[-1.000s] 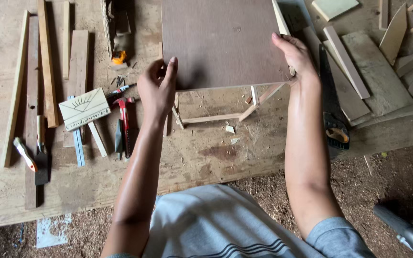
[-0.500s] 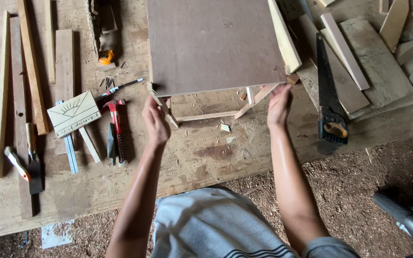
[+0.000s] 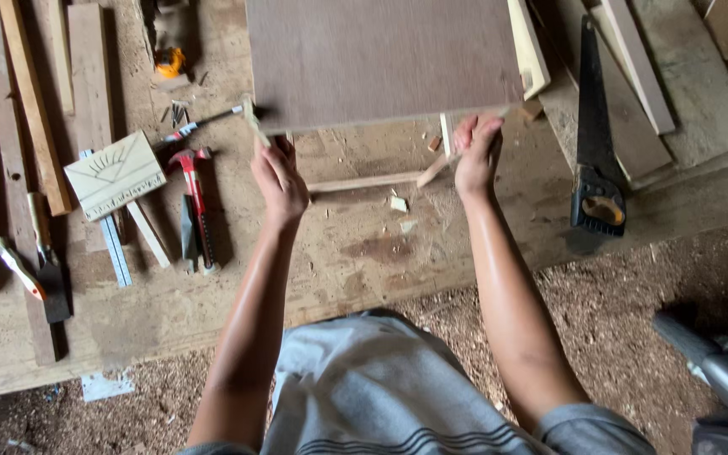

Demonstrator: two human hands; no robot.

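Head view: a person stands at a scarred wooden workbench (image 3: 339, 278), both hands raised to the near edge of a brown plywood panel (image 3: 381, 59) that lies over a frame of thin wooden slats (image 3: 364, 181). The left hand (image 3: 278, 173) is closed around the panel's near-left corner, fingers curled about the slat there, while the right hand (image 3: 478, 152) pinches the near-right edge, apparently steadying the sheet square on the frame. A red-handled hammer (image 3: 194, 202), a carved wooden block (image 3: 115, 173) and chisels (image 3: 40, 261) lie left; a handsaw (image 3: 596, 143) rests right, clear of the work.
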